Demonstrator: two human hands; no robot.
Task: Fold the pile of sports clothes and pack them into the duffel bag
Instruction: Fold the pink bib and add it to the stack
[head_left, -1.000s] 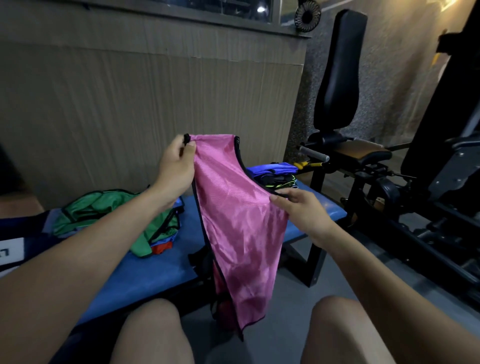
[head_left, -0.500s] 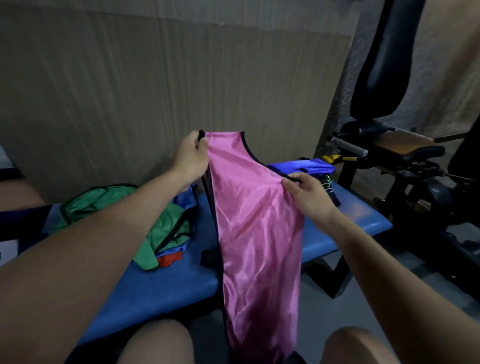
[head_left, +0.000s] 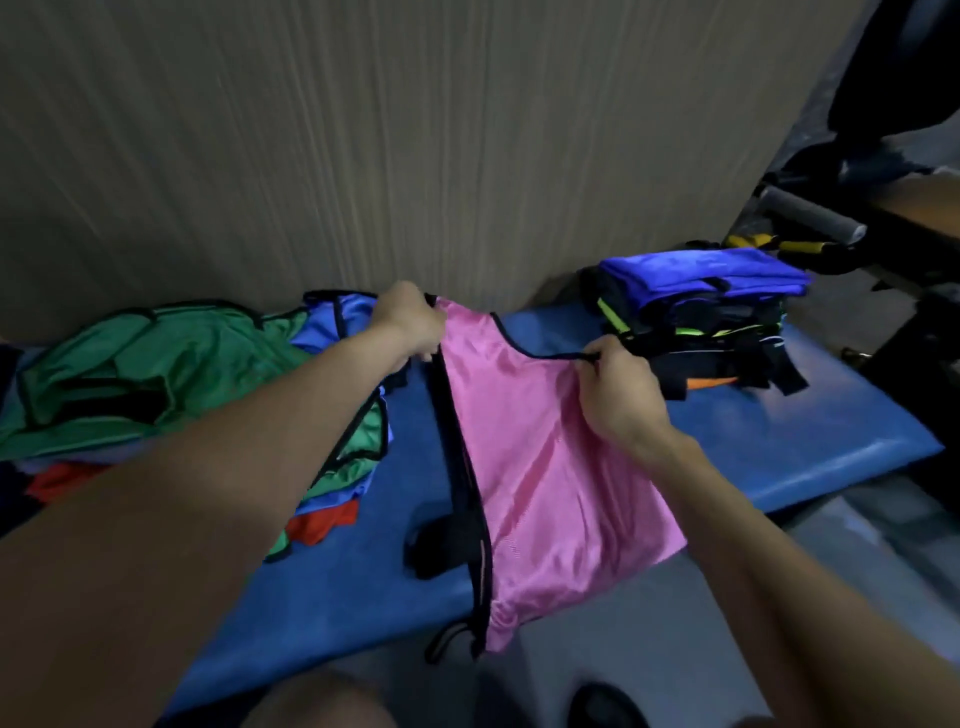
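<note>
Head view: the left hand (head_left: 410, 322) pinches the top left corner of the pink vest (head_left: 540, 467), fingers curled round its black-trimmed edge. The right hand (head_left: 618, 395) pinches the black trim at the vest's neckline, fingers curled likewise. Each grip holds the vest and nothing else. The vest lies partly on the blue tabletop (head_left: 779, 441), between the two stacks; its lower hem hangs over the near edge. It appears doubled lengthwise, with the black side trim running down its left edge.

Left of the vest, the unfolded pile (head_left: 156, 374) lies loose: green cloth on top, blue and red cloth beneath. Right of the vest, the folded stack (head_left: 701, 312) sits neat, a blue item uppermost, dark items with green and orange trim below.

Progress, as a judgement: folding is partly done. One vest is mid-fold, several garments remain in the pile. The duffel bag is not in view, so packing appears not yet begun.
</note>
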